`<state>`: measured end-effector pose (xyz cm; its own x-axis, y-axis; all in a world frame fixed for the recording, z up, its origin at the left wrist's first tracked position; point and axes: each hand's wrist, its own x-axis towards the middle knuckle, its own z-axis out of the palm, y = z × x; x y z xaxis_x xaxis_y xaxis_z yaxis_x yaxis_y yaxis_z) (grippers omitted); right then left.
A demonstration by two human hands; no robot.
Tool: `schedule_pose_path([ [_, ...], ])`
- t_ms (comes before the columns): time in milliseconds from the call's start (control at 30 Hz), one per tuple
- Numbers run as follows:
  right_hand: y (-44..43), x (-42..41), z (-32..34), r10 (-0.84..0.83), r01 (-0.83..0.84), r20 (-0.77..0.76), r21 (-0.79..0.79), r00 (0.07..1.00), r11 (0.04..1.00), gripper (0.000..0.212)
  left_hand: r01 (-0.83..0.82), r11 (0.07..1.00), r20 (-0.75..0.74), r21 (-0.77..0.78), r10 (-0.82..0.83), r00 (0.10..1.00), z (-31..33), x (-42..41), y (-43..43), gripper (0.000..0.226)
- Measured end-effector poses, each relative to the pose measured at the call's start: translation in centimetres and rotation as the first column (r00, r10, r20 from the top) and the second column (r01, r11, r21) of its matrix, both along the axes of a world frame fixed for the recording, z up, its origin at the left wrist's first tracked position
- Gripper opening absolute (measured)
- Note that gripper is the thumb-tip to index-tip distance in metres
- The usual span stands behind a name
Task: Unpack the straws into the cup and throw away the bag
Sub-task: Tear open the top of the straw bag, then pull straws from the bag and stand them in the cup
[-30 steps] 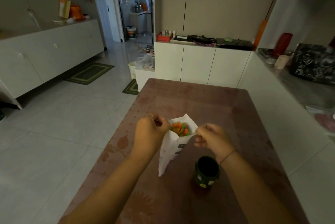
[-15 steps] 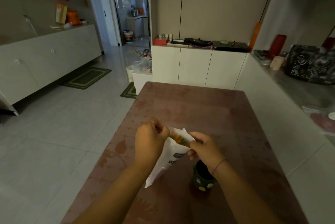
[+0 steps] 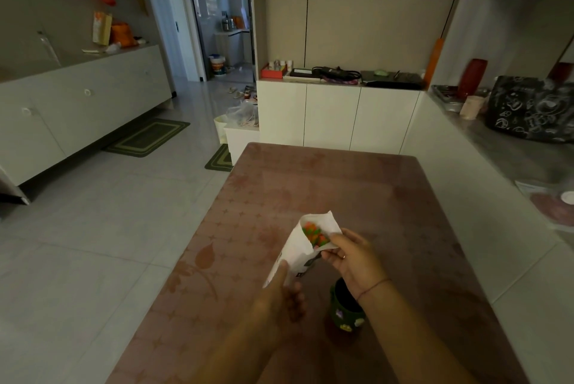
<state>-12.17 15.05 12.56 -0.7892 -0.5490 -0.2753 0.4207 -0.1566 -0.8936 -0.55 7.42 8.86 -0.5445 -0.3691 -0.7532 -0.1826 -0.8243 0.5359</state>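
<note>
Head view. Both hands over the near half of the table (image 3: 310, 185), which is covered in a brownish patterned cloth.

White bag (image 3: 299, 251) held in the air above the table, tilted, mouth up and away from the person, lower end down toward the left hand. Mouth gapes open; ends of the straws (image 3: 314, 234) show inside, orange and green, packed together.

Left hand (image 3: 281, 299): holds the bag's lower end, thumb pressed against the near face, fingers curled loosely underneath. Grip looks light; how far the fingers close behind the bag cannot be told.

Right hand (image 3: 351, 259): at the bag's mouth, on its right side. Fingers partly curled, tips touching the rim and the straw ends; thumb below, against the bag's printed side. Whether it pinches a straw or only the paper edge is not clear. A thin red cord sits on the wrist.

Dark green cup (image 3: 343, 310) stands upright on the table, just below the right wrist, which covers part of its rim. Small pale stickers on its near wall. Interior dark; contents cannot be made out. Cup sits closer to the table's near edge than its far edge, right of centre, apart from the bag.
</note>
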Motion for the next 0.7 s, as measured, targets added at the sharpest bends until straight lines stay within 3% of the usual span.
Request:
schedule_pose_path([
  [133,0.3,-0.4,-0.2,0.047,-0.046,0.013,-0.092,0.999,0.995,0.017,-0.001,0.950,-0.302,0.313,0.101,0.948,-0.1,-0.9,-0.3,0.083],
  [200,0.7,-0.6,-0.2,0.074,-0.066,0.042,-0.159,0.996,0.985,0.018,-0.027,0.923,-0.394,0.385,0.190,0.899,0.2,-1.3,-0.9,0.078],
  [300,1.5,-1.1,-0.6,0.109,-0.094,0.070,-0.184,0.992,0.978,0.024,-0.150,0.916,-0.441,0.373,0.318,0.839,-0.1,-2.1,-1.8,0.059],
  [500,2.6,-1.4,-2.1,0.080,-0.073,0.113,-0.068,0.990,0.995,0.031,-0.310,0.945,-0.554,0.100,0.312,0.772,-0.4,-2.5,-3.2,0.041],
  [700,2.4,-1.4,-3.0,0.077,-0.026,0.352,-0.148,0.933,0.989,0.049,-0.333,0.880,-0.554,-0.338,0.100,0.826,0.9,-2.7,-3.4,0.052],
])
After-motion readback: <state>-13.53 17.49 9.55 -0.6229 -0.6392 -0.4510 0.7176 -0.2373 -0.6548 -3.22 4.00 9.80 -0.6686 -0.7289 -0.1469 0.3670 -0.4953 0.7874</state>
